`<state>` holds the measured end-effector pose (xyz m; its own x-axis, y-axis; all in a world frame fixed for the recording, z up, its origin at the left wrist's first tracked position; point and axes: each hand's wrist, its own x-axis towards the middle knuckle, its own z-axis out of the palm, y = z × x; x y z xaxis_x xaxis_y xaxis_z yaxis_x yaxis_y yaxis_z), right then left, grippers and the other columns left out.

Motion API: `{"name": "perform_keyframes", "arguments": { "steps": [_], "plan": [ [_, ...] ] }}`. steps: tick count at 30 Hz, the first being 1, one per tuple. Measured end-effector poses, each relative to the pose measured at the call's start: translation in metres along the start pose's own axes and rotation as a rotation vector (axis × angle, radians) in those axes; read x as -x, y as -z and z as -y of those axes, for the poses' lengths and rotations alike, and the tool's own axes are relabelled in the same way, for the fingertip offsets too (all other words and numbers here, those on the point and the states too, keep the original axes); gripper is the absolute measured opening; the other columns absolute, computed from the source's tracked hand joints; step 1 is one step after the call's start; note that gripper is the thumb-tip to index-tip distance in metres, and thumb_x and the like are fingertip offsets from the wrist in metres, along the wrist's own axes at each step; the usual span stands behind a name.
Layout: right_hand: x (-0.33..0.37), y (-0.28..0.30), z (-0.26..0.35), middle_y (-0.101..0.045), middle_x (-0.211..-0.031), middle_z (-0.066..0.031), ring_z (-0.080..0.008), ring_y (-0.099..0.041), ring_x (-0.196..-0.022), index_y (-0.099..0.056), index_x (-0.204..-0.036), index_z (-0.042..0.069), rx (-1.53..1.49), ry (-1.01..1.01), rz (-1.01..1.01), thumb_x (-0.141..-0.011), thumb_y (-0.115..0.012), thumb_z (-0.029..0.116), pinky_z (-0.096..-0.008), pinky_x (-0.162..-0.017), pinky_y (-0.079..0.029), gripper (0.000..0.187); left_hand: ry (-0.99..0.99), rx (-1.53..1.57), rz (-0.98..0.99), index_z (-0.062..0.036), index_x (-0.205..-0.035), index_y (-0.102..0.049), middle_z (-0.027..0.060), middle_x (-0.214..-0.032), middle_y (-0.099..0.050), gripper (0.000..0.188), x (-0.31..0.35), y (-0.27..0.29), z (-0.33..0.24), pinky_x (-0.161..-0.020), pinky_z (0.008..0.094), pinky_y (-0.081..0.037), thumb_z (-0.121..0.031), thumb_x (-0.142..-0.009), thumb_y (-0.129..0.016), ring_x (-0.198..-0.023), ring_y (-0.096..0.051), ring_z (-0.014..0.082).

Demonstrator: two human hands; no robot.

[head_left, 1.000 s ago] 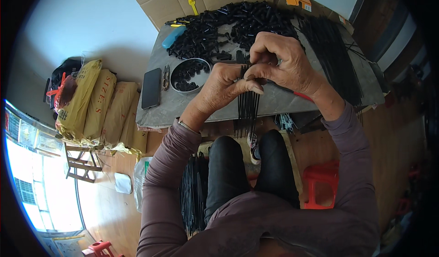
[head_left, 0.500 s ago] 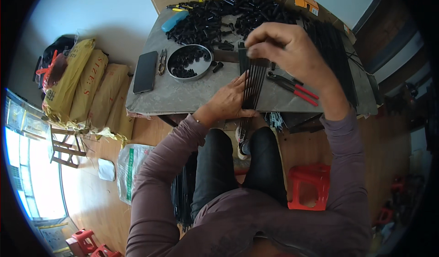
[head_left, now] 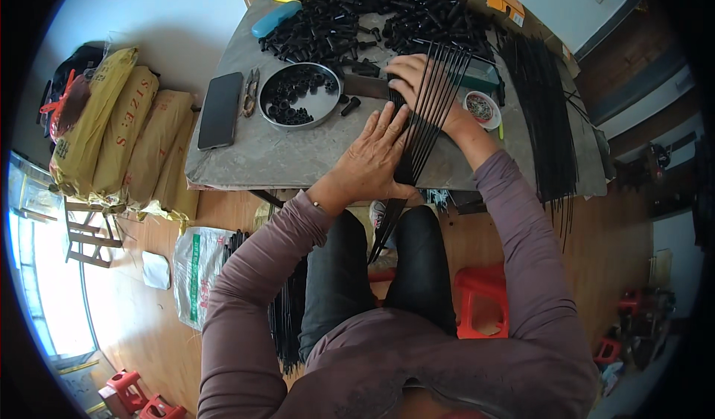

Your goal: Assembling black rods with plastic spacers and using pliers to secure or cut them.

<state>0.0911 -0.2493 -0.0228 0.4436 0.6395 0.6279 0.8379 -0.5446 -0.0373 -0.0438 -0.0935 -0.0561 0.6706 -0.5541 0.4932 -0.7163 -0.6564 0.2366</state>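
Note:
A bundle of thin black rods [head_left: 436,91] slants across the near table edge, its upper ends fanned out and its lower ends hanging between my knees. My left hand [head_left: 375,154] lies along it with fingers straight, thumb on the near side, the rods held between them. Behind the fanned rods is my right hand [head_left: 418,76], its fingers bent leftward at a flat metal bar [head_left: 365,85]. Whatever its fingertips hold is hidden. Left of the hands is a round metal dish [head_left: 316,112] of small black parts, with one loose black piece [head_left: 350,106] beside it.
Black plastic fittings [head_left: 335,35] are heaped along the back of the table [head_left: 253,162]. A phone [head_left: 220,112], snips [head_left: 251,93] and a blue bottle [head_left: 275,19] lie left. A small white bowl [head_left: 488,121], a green box [head_left: 480,74] and long black rods [head_left: 544,121] lie right.
My right hand has come down from above the rods to behind them. The rods' upper ends now lean right and spread wider. The red-handled pliers are no longer visible.

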Motion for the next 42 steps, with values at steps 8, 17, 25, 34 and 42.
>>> {"name": "perform_keyframes", "arguments": {
  "steps": [8, 17, 25, 34, 42],
  "plan": [
    [0.02, 0.017, 0.001, -0.065, -0.099, -0.0092, -0.0294, -0.059, -0.098, -0.067, -0.091, 0.003, 0.019, -0.016, 0.019, -0.082, -0.063, 0.013, -0.0378, -0.084, -0.047, 0.014, 0.065, 0.03, 0.063, 0.0063, -0.136, -0.04, 0.0272, -0.148, -0.024, 0.105, 0.009, 0.003, -0.022, -0.113, 0.0536, -0.018, -0.068, -0.067, -0.064, -0.14, -0.019, 0.0429],
    [0.02, 0.058, -0.103, -0.069, -0.094, -0.0083, -0.0277, -0.065, -0.089, -0.071, -0.095, 0.012, 0.146, -0.645, 0.158, -0.085, -0.059, 0.025, -0.0381, -0.077, -0.05, 0.019, 0.095, 0.004, 0.185, 0.0016, -0.143, -0.03, 0.0242, -0.15, -0.023, 0.11, 0.014, 0.007, -0.029, -0.113, 0.0572, -0.011, -0.072, -0.068, -0.061, -0.142, -0.011, 0.0416],
    [-0.013, -0.007, -0.022, -0.069, -0.087, -0.0127, -0.0329, -0.064, -0.081, -0.068, -0.095, 0.003, -0.121, -0.211, 0.135, -0.089, -0.057, 0.024, -0.0383, -0.076, -0.05, 0.025, 0.113, 0.0, 0.146, 0.0014, -0.138, -0.04, 0.0212, -0.152, -0.02, 0.104, 0.002, 0.005, -0.022, -0.112, 0.0591, -0.011, -0.068, -0.065, -0.066, -0.144, -0.012, 0.0361],
    [-0.022, 0.025, -0.034, -0.068, -0.085, -0.013, -0.0205, -0.065, -0.074, -0.066, -0.1, 0.004, -0.178, -0.463, -0.147, -0.09, -0.059, 0.024, -0.0317, -0.066, -0.049, 0.024, 0.11, 0.018, 0.184, -0.0009, -0.143, -0.031, 0.0228, -0.152, -0.02, 0.106, -0.002, 0.008, -0.02, -0.113, 0.0573, -0.006, -0.07, -0.069, -0.063, -0.143, -0.012, 0.039],
    [0.011, 0.063, -0.092, -0.069, -0.09, -0.0112, -0.0258, -0.066, -0.083, -0.069, -0.097, 0.007, 0.202, -0.701, 0.199, -0.084, -0.061, 0.024, -0.0355, -0.076, -0.049, 0.023, 0.116, 0.074, 0.128, 0.0054, -0.139, -0.035, 0.0229, -0.151, -0.022, 0.106, 0.001, 0.008, -0.018, -0.114, 0.0515, -0.018, -0.065, -0.067, -0.068, -0.142, -0.015, 0.0392]
  ]
}}
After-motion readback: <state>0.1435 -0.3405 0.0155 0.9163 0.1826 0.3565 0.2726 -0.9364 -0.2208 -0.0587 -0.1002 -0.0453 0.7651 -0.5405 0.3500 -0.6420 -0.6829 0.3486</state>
